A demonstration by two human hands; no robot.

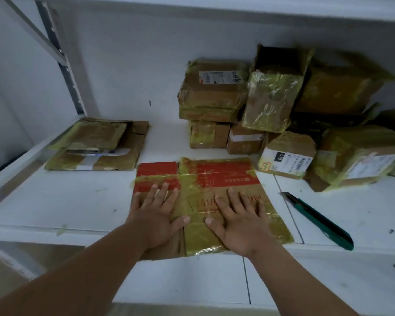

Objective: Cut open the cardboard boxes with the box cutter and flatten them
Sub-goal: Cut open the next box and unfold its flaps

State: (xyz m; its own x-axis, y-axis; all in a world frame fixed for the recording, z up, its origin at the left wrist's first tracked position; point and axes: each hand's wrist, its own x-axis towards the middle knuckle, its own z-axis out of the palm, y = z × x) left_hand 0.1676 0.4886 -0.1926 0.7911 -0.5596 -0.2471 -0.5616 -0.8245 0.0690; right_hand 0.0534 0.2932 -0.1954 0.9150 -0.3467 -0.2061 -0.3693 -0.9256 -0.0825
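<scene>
Spanning the whole view, a white shelf (55, 201) carries everything here, with a grey slotted upright (62, 62) rising at its far left corner. At the back right stands a heap of unopened cardboard boxes (283, 106), brown, wrapped in yellowish tape and stacked on one another; several show white shipping labels, and one small box (285, 156) at the front of the heap has a barcode label facing the camera.

In the middle, at the front edge of the shelf, lies a flattened box (198, 176), brown with a red printed band and yellowish tape across it. Both hands press down on it with straight, spread fingers, palms flat, grasping nothing: the left hand (154, 215) on its left half, the right hand (240, 221) on its right half, thumbs pointing toward each other.

To the left, near the upright, a stack of flattened cardboard (98, 145) lies apart from the pressed box.

The box cutter (317, 220), green and black with its blade end pointing away from the person, lies on the shelf just right of the flattened box, touched by neither hand.
</scene>
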